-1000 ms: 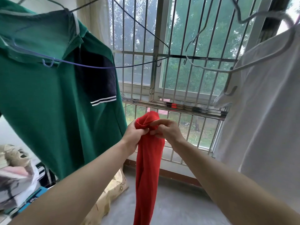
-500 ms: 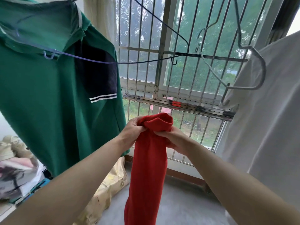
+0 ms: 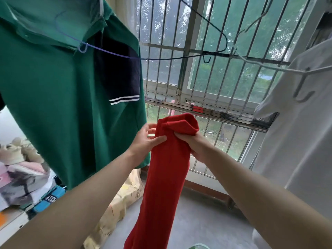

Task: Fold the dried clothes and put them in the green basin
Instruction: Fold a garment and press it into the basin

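Observation:
A long red garment (image 3: 167,173) hangs down in front of me, its top end folded over. My left hand (image 3: 146,141) holds its left edge with the thumb across the cloth and the fingers behind it. My right hand (image 3: 194,143) grips the right side just under the folded top. A sliver of the green basin (image 3: 198,246) shows at the bottom edge.
A green polo shirt (image 3: 59,97) with a dark sleeve hangs on a blue wire hanger (image 3: 125,56) at left. A white shirt (image 3: 301,126) hangs at right. Barred window (image 3: 206,83) ahead. Shoes and boxes (image 3: 19,169) are piled at lower left, a yellowish bag (image 3: 118,203) lies on the floor.
The bunched top of the red garment has been spread wider and folded flat. My left hand has shifted from a pinch to a looser hold; the camera moved closer and turned slightly.

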The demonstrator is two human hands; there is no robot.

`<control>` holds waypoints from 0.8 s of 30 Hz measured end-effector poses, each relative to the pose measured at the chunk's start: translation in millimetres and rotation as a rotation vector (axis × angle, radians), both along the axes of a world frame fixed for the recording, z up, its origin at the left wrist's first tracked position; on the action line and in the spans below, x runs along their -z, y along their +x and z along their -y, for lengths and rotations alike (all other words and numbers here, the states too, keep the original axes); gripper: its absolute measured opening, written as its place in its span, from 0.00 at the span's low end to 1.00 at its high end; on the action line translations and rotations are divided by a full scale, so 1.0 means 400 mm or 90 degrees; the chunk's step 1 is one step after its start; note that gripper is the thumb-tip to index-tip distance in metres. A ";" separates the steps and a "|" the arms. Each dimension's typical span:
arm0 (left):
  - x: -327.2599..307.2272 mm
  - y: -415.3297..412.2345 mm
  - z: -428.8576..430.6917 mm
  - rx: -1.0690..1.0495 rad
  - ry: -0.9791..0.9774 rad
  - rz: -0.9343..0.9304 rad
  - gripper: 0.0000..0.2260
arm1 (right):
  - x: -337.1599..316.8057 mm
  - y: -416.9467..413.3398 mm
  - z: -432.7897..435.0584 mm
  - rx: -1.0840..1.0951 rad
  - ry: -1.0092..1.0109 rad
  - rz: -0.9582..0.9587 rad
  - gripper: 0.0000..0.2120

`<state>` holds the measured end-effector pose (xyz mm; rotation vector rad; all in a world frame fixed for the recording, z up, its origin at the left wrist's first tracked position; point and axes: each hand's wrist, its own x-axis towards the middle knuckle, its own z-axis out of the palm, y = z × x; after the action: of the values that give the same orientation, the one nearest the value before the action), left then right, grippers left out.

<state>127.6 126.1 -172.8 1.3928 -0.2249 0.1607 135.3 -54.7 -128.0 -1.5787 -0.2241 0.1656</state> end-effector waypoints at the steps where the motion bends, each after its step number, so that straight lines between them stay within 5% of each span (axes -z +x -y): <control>1: 0.016 -0.004 -0.013 0.008 0.011 -0.009 0.34 | -0.011 0.001 0.000 0.006 0.011 0.000 0.10; 18: 0.375 -0.048 -0.031 -0.015 0.281 -0.182 0.20 | -0.043 0.031 0.000 0.019 0.123 -0.060 0.18; 24: 0.407 -0.037 0.029 -0.037 0.418 -0.151 0.29 | -0.052 0.025 0.018 0.028 0.116 -0.053 0.10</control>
<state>113.0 114.3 -335.4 2.0545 -0.0353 -0.0399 145.3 -61.9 -107.2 -1.3909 -0.1352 0.1719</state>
